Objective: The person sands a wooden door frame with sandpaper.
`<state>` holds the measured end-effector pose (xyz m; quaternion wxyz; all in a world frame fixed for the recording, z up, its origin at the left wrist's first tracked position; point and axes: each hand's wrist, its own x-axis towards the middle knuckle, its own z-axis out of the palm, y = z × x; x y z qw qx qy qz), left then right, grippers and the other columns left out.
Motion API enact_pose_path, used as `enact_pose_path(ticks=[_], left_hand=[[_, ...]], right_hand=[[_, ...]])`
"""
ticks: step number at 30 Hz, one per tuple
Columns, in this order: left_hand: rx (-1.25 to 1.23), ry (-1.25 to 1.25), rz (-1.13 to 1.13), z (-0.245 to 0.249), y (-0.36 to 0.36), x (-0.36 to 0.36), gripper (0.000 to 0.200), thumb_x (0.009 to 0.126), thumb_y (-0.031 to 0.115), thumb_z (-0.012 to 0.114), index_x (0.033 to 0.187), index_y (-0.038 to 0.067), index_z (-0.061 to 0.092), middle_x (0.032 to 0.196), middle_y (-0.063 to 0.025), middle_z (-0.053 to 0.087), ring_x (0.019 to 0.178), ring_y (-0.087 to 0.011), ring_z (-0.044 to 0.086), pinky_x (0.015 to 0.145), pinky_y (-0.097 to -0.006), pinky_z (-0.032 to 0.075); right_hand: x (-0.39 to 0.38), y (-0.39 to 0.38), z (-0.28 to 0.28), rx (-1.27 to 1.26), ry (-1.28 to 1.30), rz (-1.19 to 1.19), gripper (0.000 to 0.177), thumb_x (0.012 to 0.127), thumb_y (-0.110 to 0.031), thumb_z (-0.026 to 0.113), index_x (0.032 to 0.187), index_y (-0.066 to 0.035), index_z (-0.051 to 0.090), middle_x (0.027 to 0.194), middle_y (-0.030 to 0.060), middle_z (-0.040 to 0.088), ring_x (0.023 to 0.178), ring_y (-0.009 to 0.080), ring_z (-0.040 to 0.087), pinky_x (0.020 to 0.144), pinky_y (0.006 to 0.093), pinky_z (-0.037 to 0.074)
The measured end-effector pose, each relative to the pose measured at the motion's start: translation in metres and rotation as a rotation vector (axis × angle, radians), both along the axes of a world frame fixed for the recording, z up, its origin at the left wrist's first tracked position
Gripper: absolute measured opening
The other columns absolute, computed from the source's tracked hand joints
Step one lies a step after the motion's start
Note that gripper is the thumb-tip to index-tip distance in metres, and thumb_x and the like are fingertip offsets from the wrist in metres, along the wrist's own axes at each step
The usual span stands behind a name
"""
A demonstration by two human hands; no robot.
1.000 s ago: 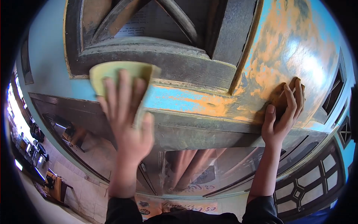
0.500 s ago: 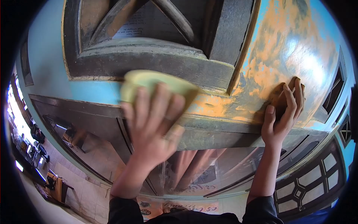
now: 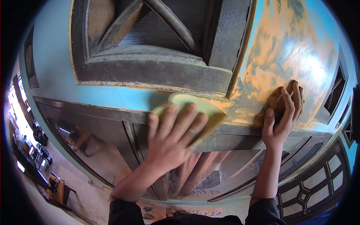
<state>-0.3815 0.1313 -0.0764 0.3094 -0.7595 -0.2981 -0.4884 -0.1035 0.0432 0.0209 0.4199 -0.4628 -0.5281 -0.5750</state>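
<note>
Under the dark wooden vent frame (image 3: pixel 150 73), my left hand (image 3: pixel 172 131) presses a yellow-green pad (image 3: pixel 210 112) against the wall and the top of the dark beam. Its fingers lie over the pad, slightly spread. My right hand (image 3: pixel 282 116) rests on the wall to the right, fingers raised and apart, its fingertips touching the patchy orange and blue surface (image 3: pixel 277 56). It holds nothing. Between the hands, orange patches show along the strip below the frame. Blue paint (image 3: pixel 101 96) covers the strip left of the pad.
Below the beam (image 3: pixel 232 142) are glass panes reflecting a pinkish curtain (image 3: pixel 197 168). A dark lattice window (image 3: pixel 318 187) is at the lower right. At the lower left are a small wooden table (image 3: pixel 58 191) and tiled floor (image 3: pixel 90 198). Another vent (image 3: pixel 333 93) is at the right.
My left hand and the pad have moved right and downward along the strip. My right hand stays nearly in place. The view has shifted slightly.
</note>
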Motion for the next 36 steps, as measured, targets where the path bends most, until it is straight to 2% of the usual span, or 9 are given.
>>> enact_pose_path(ticks=[4,6,10,15,18,23,25,30,36], left_hand=[[-0.124,-0.293,-0.040,0.030,0.007,-0.028,0.058,0.108,0.046,0.033,0.156,0.015,0.045,0.165,-0.0179,0.032,0.154,-0.0467,0.019,0.120,-0.0670,0.001],[-0.075,0.066,-0.050,0.014,-0.011,-0.001,0.060,0.108,0.045,0.032,0.156,0.011,0.045,0.165,-0.0180,0.033,0.154,-0.0466,0.017,0.120,-0.0659,0.001],[-0.141,-0.273,-0.091,0.037,0.011,-0.043,0.058,0.105,0.047,0.040,0.156,0.019,0.046,0.165,-0.0163,0.033,0.154,-0.0461,0.020,0.120,-0.0675,0.001],[0.039,0.037,-0.007,-0.007,0.006,-0.001,0.056,0.102,0.048,0.046,0.154,0.025,0.049,0.164,-0.0059,0.039,0.155,-0.0394,0.023,0.122,-0.0645,0.003],[0.069,-0.220,0.082,0.019,0.030,-0.019,0.055,0.106,0.046,0.037,0.155,0.022,0.047,0.163,-0.0163,0.037,0.154,-0.0448,0.021,0.123,-0.0637,0.004],[0.001,0.031,0.060,0.004,-0.005,0.004,0.057,0.105,0.039,0.042,0.157,0.017,0.041,0.164,-0.0179,0.033,0.153,-0.0441,0.023,0.122,-0.0648,0.008],[-0.086,-0.284,0.041,0.023,0.013,-0.017,0.060,0.105,0.042,0.040,0.158,0.013,0.038,0.166,-0.0186,0.028,0.155,-0.0453,0.016,0.122,-0.0666,0.004],[-0.068,0.102,0.121,-0.011,-0.018,0.023,0.060,0.106,0.046,0.038,0.160,0.020,0.036,0.168,-0.0186,0.023,0.155,-0.0469,0.013,0.122,-0.0666,0.002],[-0.044,-0.227,0.082,0.019,-0.003,0.026,0.060,0.104,0.039,0.046,0.160,0.024,0.036,0.168,-0.0170,0.025,0.156,-0.0446,0.013,0.122,-0.0667,0.003]], right_hand=[[-0.001,-0.001,-0.001,-0.008,0.004,-0.002,0.047,0.098,-0.043,0.056,0.136,-0.014,0.061,0.154,0.0169,0.048,0.147,0.0410,0.037,0.120,0.0563,0.022],[0.000,-0.002,-0.003,-0.008,0.003,0.004,0.048,0.098,-0.043,0.056,0.136,-0.014,0.061,0.154,0.0170,0.048,0.146,0.0416,0.037,0.120,0.0562,0.022],[0.001,-0.002,-0.003,-0.014,-0.010,0.004,0.048,0.098,-0.043,0.056,0.136,-0.013,0.060,0.153,0.0172,0.048,0.146,0.0427,0.037,0.120,0.0561,0.023],[0.003,-0.003,-0.004,-0.034,-0.004,0.005,0.047,0.097,-0.042,0.057,0.136,-0.015,0.060,0.155,0.0170,0.047,0.147,0.0419,0.036,0.121,0.0567,0.021],[0.005,-0.006,-0.007,-0.059,-0.010,0.010,0.047,0.095,-0.040,0.059,0.136,-0.016,0.060,0.155,0.0165,0.047,0.147,0.0415,0.035,0.121,0.0570,0.020],[0.011,-0.011,-0.008,-0.106,-0.023,0.022,0.047,0.092,-0.037,0.061,0.136,-0.019,0.061,0.155,0.0154,0.046,0.149,0.0402,0.033,0.123,0.0579,0.017],[0.018,-0.017,-0.012,-0.141,-0.020,-0.006,0.047,0.093,-0.040,0.060,0.136,-0.020,0.062,0.156,0.0151,0.045,0.150,0.0397,0.032,0.123,0.0584,0.016],[0.059,-0.034,0.003,-0.085,-0.045,-0.055,0.049,0.100,-0.043,0.054,0.140,-0.016,0.059,0.156,0.0177,0.045,0.148,0.0414,0.035,0.122,0.0574,0.019],[0.102,-0.051,0.021,-0.057,-0.019,-0.072,0.050,0.103,-0.041,0.051,0.145,-0.015,0.055,0.158,0.0176,0.043,0.149,0.0402,0.034,0.121,0.0582,0.020]])
